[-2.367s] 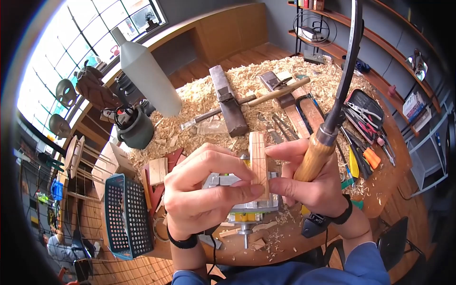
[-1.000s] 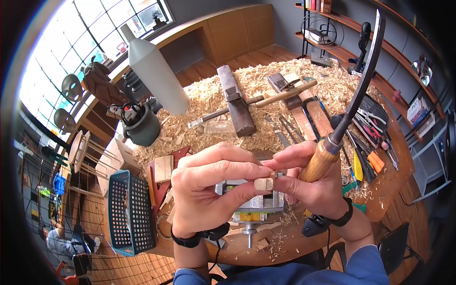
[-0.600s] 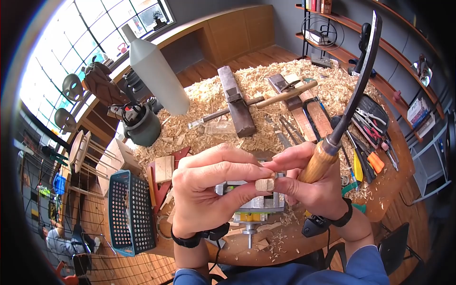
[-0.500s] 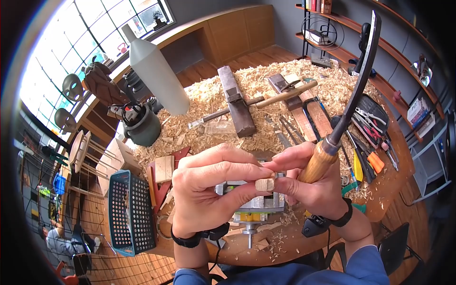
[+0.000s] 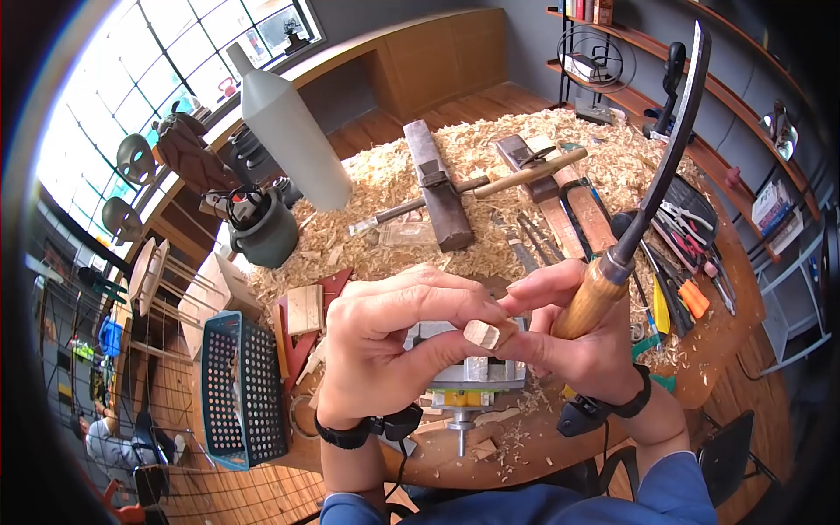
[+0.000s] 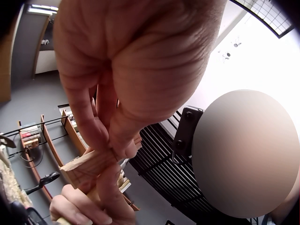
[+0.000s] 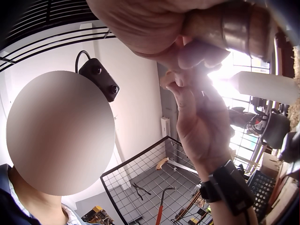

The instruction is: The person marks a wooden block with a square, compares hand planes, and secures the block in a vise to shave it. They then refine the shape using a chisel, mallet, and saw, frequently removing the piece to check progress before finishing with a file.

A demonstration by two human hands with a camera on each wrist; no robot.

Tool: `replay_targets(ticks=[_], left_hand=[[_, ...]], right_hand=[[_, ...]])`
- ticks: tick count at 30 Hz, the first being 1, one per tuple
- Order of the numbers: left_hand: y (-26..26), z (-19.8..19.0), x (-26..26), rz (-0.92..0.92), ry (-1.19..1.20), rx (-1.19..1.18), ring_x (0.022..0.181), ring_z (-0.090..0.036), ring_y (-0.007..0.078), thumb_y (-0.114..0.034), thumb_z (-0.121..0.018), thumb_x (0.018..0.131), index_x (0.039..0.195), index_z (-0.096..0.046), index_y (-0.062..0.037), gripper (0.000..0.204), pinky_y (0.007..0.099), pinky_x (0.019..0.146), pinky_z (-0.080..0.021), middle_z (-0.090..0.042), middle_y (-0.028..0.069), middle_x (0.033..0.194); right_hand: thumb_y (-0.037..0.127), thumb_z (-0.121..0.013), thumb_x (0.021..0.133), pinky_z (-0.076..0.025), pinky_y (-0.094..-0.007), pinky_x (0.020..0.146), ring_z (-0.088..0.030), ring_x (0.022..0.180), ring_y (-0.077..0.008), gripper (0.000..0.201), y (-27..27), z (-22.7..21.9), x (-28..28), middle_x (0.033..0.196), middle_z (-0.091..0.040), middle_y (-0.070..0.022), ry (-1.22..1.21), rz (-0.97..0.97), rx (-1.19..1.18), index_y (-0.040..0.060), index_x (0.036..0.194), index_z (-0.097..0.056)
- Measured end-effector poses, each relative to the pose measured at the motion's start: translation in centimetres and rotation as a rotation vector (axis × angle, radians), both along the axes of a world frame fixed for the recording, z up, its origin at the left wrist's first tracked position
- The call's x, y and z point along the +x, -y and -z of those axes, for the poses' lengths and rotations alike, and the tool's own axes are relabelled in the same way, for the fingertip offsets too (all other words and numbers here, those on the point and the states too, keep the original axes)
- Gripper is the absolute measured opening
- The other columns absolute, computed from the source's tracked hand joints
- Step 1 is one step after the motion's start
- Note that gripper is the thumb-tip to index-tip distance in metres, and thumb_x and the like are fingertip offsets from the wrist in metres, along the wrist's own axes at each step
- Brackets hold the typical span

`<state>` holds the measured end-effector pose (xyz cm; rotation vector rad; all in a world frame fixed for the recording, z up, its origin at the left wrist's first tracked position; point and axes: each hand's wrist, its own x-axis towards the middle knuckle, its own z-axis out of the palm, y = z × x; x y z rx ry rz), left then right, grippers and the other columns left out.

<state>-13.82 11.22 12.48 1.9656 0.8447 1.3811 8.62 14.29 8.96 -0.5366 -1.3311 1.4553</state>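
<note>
In the head view, my left hand pinches a small wooden block between thumb and fingers, its cut end turned up toward the head camera. My right hand meets the same block with thumb and fingertips from the right. A chisel with a long curved dark blade lies in the right hand, its wooden handle in the palm and the blade pointing up and away. Pencil lines show on the side of the block in the left wrist view. Under the hands stands a bench vise, partly hidden by them.
Wood shavings cover the back of the table. Wooden hand planes, a mallet, pliers and a white bottle stand or lie there. A teal perforated basket stands at the left edge.
The block has gone from standing with its lined face showing to end-on between both hands. Over the last half second its end tilts slightly, with the chisel shifting slightly right.
</note>
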Motion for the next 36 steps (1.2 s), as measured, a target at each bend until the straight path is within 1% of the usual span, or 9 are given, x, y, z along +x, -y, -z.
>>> replay_targets(ticks=[7,10,12,18,22,24,28,34,36], left_hand=[[-0.3,0.5,-0.2,0.098,0.098,-0.026,0.1,-0.08,0.0275,0.007,-0.082,0.084,0.109,-0.081,0.0007,0.026,0.0376,0.089,-0.062,-0.083,0.0149,0.105],[0.0,0.3,-0.3,0.093,0.147,-0.125,0.1,-0.08,0.0269,0.006,-0.082,0.086,0.111,-0.082,0.0001,0.026,0.0371,0.089,-0.062,-0.083,0.0156,0.107],[0.3,-0.2,-0.4,0.072,0.066,-0.185,0.106,-0.077,0.031,-0.007,-0.084,0.095,0.118,-0.076,0.0132,0.031,0.0396,0.092,-0.062,-0.078,0.0272,0.114],[0.2,0.3,0.3,0.13,0.181,-0.187,0.115,-0.076,0.0352,-0.005,-0.084,0.095,0.128,-0.071,0.0165,0.042,0.043,0.1,-0.061,-0.075,0.0328,0.121],[0.2,0.3,0.2,0.134,0.122,-0.166,0.119,-0.075,0.037,-0.004,-0.083,0.096,0.13,-0.07,0.0166,0.043,0.0443,0.102,-0.06,-0.075,0.0332,0.122],[0.5,0.4,0.7,0.069,0.219,-0.242,0.111,-0.077,0.0241,0.003,-0.081,0.092,0.132,-0.075,0.0062,0.041,0.0369,0.098,-0.059,-0.081,0.0185,0.12],[0.7,0.3,0.8,0.091,0.224,-0.271,0.115,-0.076,0.0252,0.002,-0.077,0.097,0.137,-0.072,0.006,0.041,0.0367,0.1,-0.059,-0.08,0.0205,0.124],[0.9,0.0,0.9,0.236,0.324,-0.335,0.123,-0.073,0.0274,0.002,-0.064,0.104,0.146,-0.065,0.0057,0.043,0.0368,0.106,-0.057,-0.075,0.0254,0.132],[1.1,-0.4,1.2,0.163,0.291,-0.35,0.123,-0.072,0.0436,-0.005,-0.065,0.101,0.141,-0.059,0.0214,0.048,0.0481,0.109,-0.056,-0.07,0.0404,0.13]], right_hand=[[0.004,-0.096,0.082,-0.048,-0.0182,0.056,-0.064,0.065,-0.0003,0.032,-0.3,-0.2,0.7,0.102,-0.083,-0.0105,0.153,-0.042,0.09,-0.0009,0.109,-0.08],[0.005,-0.098,0.081,-0.047,-0.0191,0.056,-0.063,0.065,0.0002,0.032,-0.1,0.1,0.7,0.1,-0.082,-0.0098,0.167,-0.058,-0.009,0.0005,0.107,-0.079],[0.004,-0.099,0.078,-0.048,-0.0189,0.056,-0.063,0.066,0.0003,0.033,-0.3,0.8,0.3,0.1,-0.082,-0.0097,0.059,-0.006,0.037,0.0021,0.102,-0.077],[0.0,-0.1,0.075,-0.05,-0.0182,0.057,-0.063,0.067,0.0005,0.037,-0.6,1.5,0.0,0.106,-0.08,-0.011,0.029,0.053,0.045,0.0027,0.101,-0.073],[-0.001,-0.1,0.076,-0.049,-0.0177,0.057,-0.062,0.068,0.0013,0.039,-0.5,1.6,-0.2,0.106,-0.08,-0.0104,0.008,0.056,0.043,0.002,0.104,-0.073],[-0.001,-0.099,0.076,-0.049,-0.0174,0.057,-0.062,0.068,0.0019,0.04,-0.6,1.9,-0.3,0.105,-0.08,-0.01,-0.035,0.06,0.046,0.0016,0.105,-0.073],[-0.001,-0.099,0.076,-0.051,-0.0177,0.06,-0.065,0.073,0.0005,0.041,-0.6,2.3,-0.3,0.104,-0.08,-0.0091,-0.026,0.086,0.098,0.0014,0.107,-0.073],[-0.003,-0.097,0.078,-0.064,-0.0275,0.076,-0.076,0.088,-0.0124,0.043,-0.6,2.4,-0.5,0.104,-0.079,-0.0098,-0.046,0.11,0.185,0.0018,0.11,-0.07],[-0.021,-0.084,0.081,-0.066,-0.0407,0.098,-0.072,0.121,-0.0254,0.055,-0.8,2.6,0.2,0.126,-0.068,-0.0131,0.003,-0.06,0.268,0.0066,0.123,-0.061]])
